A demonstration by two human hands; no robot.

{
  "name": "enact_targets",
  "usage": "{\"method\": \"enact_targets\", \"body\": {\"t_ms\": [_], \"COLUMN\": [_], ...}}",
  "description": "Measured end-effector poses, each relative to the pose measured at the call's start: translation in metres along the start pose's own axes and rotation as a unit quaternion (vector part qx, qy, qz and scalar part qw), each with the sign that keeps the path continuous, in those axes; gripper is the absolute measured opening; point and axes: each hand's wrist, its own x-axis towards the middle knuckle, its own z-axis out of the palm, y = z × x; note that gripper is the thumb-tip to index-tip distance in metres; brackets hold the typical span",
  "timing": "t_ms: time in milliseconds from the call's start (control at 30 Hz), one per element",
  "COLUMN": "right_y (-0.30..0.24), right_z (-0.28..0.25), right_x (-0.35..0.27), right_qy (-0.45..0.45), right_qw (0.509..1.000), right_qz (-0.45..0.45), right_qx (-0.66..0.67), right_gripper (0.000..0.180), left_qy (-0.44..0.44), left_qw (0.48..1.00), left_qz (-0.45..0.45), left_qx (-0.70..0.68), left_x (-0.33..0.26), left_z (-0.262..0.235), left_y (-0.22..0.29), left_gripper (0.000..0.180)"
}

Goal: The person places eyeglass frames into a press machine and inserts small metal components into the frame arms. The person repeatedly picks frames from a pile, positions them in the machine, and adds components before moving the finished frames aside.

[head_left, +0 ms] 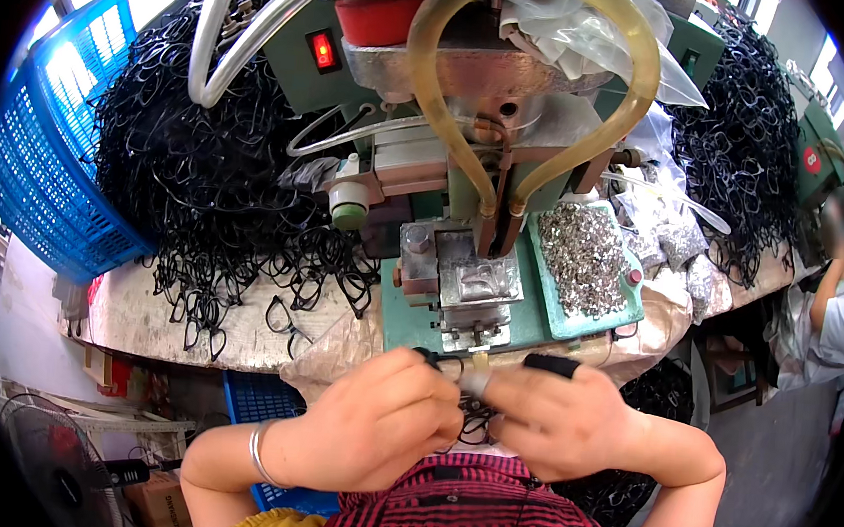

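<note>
Both hands' fingers (pixel 432 401) clamp a black frame (pixel 475 419) before the cluttered workbench (pixel 144 318) and green machine (pixel 461 266).

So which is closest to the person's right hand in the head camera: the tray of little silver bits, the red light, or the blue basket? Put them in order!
From the right hand:
1. The green tray of silver bits, just above the hand, slightly right.
2. The red light, higher up on the green machine, to the left.
3. The blue basket, far off at the left edge.
</note>
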Motion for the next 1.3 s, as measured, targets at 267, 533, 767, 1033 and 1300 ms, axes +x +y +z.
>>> {"method": "enact_targets", "body": {"t_ms": [267, 533, 767, 1033, 1300], "right_y": [0.001, 0.004, 0.005, 0.001, -0.001], "right_z": [-0.008, -0.009, -0.008, -0.003, -0.01], "right_x": [-0.001, 0.0, -0.002, -0.002, 0.001], "right_qy": [0.007, -0.005, -0.026, 0.033, -0.031], "right_qw": [0.998, 0.992, 0.989, 0.999, 0.969], "right_qz": [-0.051, -0.045, -0.035, -0.018, -0.128], "right_qx": [-0.021, 0.117, 0.142, -0.031, -0.21], "right_gripper": [0.012, 0.024, 0.025, 0.014, 0.032], "left_qy": [0.102, 0.021, -0.022, 0.127, -0.013], "left_qw": [0.988, 0.983, 0.996, 0.98, 0.728], "left_qz": [-0.076, -0.092, -0.028, -0.005, -0.383], "left_qx": [-0.088, -0.156, -0.085, 0.152, -0.568], "left_x": [-0.013, 0.003, 0.009, -0.011, -0.01], "left_z": [0.016, 0.012, 0.01, 0.034, 0.045], "left_y": [-0.005, -0.01, -0.011, 0.003, -0.008], "left_gripper": [0.031, 0.02, 0.02, 0.023, 0.025]}}
